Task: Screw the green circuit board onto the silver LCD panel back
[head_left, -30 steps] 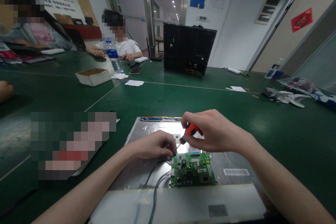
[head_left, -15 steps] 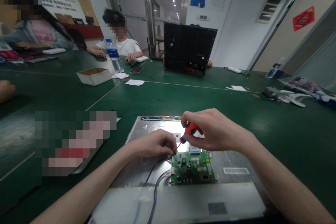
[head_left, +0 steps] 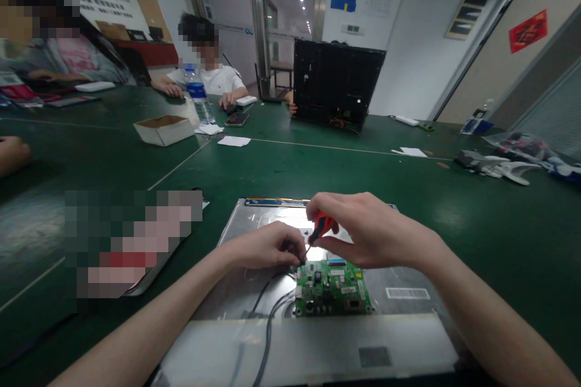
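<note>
A silvery display panel (head_left: 408, 326) lies in front of me with a green circuit board (head_left: 333, 290) on its back. My right hand (head_left: 358, 227) grips a red-and-black screwdriver (head_left: 321, 227), its shaft slanting down to the board's upper left corner. At that same corner, the fingers of my left hand (head_left: 272, 245) are pinched together beside the screwdriver tip; what they hold, if anything, is hidden. Dark cables (head_left: 269, 338) run from the board's left side toward me. A white-and-blue ribbon cable (head_left: 336, 260) meets the board's top edge.
On the green table (head_left: 254, 169) stand a small cardboard box (head_left: 163, 133) and a water bottle (head_left: 198, 97). A black panel (head_left: 338, 86) stands upright at the back, held by a person's hand. Two people sit at the far left. Bagged items (head_left: 521, 148) lie at right.
My right hand and the screwdriver have shifted slightly left, and the handle is turned in my grip. My left hand stays at the board's corner. The black panel behind has moved right.
</note>
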Tool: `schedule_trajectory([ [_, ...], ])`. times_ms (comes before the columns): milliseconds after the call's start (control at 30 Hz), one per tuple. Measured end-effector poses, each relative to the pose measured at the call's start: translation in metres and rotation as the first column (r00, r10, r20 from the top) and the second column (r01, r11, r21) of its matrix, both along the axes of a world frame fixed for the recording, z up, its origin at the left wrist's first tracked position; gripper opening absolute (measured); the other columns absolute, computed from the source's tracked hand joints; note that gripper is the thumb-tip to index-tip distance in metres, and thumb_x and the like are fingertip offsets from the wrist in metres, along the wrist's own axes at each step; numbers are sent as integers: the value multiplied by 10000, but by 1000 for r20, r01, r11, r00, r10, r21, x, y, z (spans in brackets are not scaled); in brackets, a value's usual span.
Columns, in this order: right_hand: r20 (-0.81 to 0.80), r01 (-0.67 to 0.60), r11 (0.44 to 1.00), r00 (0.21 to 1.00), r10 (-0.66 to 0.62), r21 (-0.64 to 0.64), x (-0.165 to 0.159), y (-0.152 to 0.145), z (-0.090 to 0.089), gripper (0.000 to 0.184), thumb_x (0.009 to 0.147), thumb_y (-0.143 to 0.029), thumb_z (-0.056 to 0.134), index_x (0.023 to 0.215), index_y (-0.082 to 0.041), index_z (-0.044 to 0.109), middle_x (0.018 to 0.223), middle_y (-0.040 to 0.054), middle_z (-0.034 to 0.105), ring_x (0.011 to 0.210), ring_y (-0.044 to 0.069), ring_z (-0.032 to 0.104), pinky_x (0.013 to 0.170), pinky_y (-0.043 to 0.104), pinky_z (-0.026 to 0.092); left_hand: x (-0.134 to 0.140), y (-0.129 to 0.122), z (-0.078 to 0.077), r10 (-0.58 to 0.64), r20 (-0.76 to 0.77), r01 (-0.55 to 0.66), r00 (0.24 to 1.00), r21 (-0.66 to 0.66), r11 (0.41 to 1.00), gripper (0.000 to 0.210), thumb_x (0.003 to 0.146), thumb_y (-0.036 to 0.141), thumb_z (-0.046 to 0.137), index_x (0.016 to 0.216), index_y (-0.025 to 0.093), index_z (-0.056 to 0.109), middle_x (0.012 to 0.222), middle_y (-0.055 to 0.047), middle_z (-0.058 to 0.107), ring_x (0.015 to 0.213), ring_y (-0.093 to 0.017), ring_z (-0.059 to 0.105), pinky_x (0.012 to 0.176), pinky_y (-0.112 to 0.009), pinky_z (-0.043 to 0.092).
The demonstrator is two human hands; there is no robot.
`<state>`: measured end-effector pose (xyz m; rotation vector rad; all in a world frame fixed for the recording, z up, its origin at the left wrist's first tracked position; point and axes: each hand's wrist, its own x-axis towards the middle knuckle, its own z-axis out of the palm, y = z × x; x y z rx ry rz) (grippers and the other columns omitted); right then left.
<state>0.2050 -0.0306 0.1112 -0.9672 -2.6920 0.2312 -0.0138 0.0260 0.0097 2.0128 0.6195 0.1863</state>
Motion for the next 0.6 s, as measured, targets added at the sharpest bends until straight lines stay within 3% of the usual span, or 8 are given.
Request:
schedule_trajectory([
  [133,12,52,997,999,-53,54,-3,1,-1,138,927,-238,594,1039,-185,532,904,18,684,673,131,564,559,254,295,0,1,-1,8,7,-8,1000,-16,1000,127,778,83,644,840,178,700,726,27,649,689,-137,589,677,-238,445],
  [300,34,93,990,995,-98,108,-4,3,-4,187,923,-345,627,997,-190,553,865,4,704,644,133,563,550,258,266,-1,0,0,24,-12,-24,1000,-17,1000,86,786,119,656,846,172,685,796,6,683,755,-158,612,715,-261,454],
  [600,-5,80,994,997,-80,81,-2,2,-3,99,909,-251,581,986,-193,558,842,2,668,646,119,534,565,257,264,0,-1,2,29,-33,-30,999,-17,999,59,775,128,663,821,165,671,737,19,641,692,-140,568,671,-245,432],
])
